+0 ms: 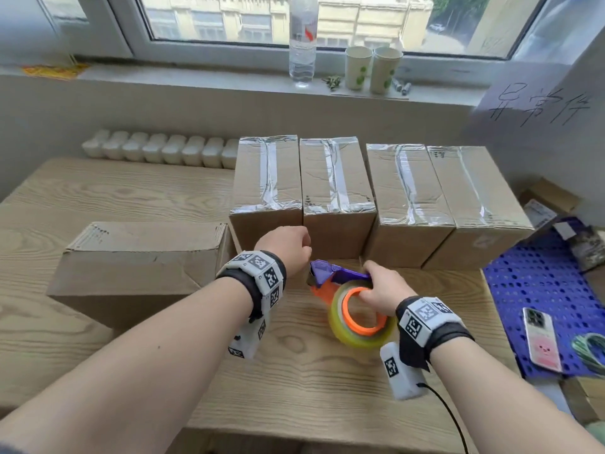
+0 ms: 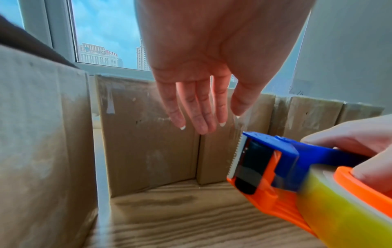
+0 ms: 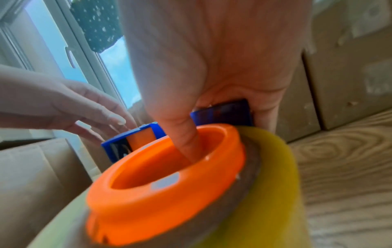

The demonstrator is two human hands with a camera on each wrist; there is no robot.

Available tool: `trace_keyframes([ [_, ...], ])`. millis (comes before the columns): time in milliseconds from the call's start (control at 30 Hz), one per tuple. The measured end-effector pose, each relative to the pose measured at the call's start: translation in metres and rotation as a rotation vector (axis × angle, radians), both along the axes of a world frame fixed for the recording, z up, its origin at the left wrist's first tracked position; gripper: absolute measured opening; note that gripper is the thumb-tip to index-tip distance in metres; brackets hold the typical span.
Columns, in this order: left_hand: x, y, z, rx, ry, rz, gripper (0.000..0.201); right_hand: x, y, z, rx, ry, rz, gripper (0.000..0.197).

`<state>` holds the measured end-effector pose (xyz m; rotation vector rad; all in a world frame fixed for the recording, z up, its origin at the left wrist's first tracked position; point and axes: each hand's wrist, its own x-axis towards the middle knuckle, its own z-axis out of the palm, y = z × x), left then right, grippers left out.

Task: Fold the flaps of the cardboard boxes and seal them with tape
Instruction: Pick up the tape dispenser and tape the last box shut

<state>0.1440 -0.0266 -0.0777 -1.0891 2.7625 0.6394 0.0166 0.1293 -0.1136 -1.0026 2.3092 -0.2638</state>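
Note:
My right hand [image 1: 376, 291] grips a tape dispenser [image 1: 347, 299] with a blue and orange frame and a yellowish tape roll [image 3: 273, 184]. Its thumb [image 3: 182, 134] sits inside the orange core, and the fingers wrap the blue handle. My left hand [image 1: 288, 247] hovers just left of the dispenser's toothed blade [image 2: 238, 154], fingers [image 2: 201, 109] straight and holding nothing. A row of taped cardboard boxes [image 1: 337, 198] stands behind both hands. An untaped brown box [image 1: 137, 267] lies on its side at the left of the wooden table [image 1: 294, 381].
A blue perforated mat [image 1: 540, 290] at the right carries a phone [image 1: 540, 339]. A water bottle [image 1: 302, 40] and two paper cups [image 1: 373, 68] stand on the windowsill. A white radiator [image 1: 160, 149] runs behind the table. A sheet with handwriting [image 1: 537, 106] hangs at the right.

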Motion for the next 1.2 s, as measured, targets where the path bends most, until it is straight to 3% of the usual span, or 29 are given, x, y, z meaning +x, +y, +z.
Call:
trace_keyframes([
  [167, 0.009, -0.014, 0.027, -0.007, 0.128, 0.008, 0.025, 0.009, -0.003, 0.048, -0.135, -0.041, -0.105, 0.029],
  [433, 0.046, -0.039, 0.064, -0.048, 0.229, 0.044, 0.029, 0.052, -0.024, 0.116, -0.308, 0.193, -0.059, 0.047],
  [600, 0.077, -0.06, 0.081, -0.047, 0.261, 0.105, 0.036, 0.078, -0.042, 0.141, -0.375, 0.208, -0.064, 0.049],
  [667, 0.088, -0.072, 0.081, 0.09, 0.313, 0.175, 0.044, 0.089, -0.05, 0.147, -0.401, 0.237, -0.073, 0.05],
  [733, 0.097, -0.079, 0.081, 0.356, 0.39, 0.259, 0.051, 0.1, -0.058, 0.151, -0.437, 0.264, -0.071, 0.05],
  [867, 0.12, -0.082, 0.092, 0.722, 0.496, 0.4, 0.051, 0.123, -0.072, 0.156, -0.476, 0.278, -0.03, 0.048],
  [1067, 0.148, -0.093, 0.101, 0.973, 0.646, 0.477, 0.025, 0.151, -0.092, 0.161, -0.504, 0.296, 0.024, 0.049],
  [1200, 0.165, -0.101, 0.107, 1.048, 0.722, 0.543, 0.025, 0.162, -0.101, 0.164, -0.503, 0.321, 0.024, 0.054],
])
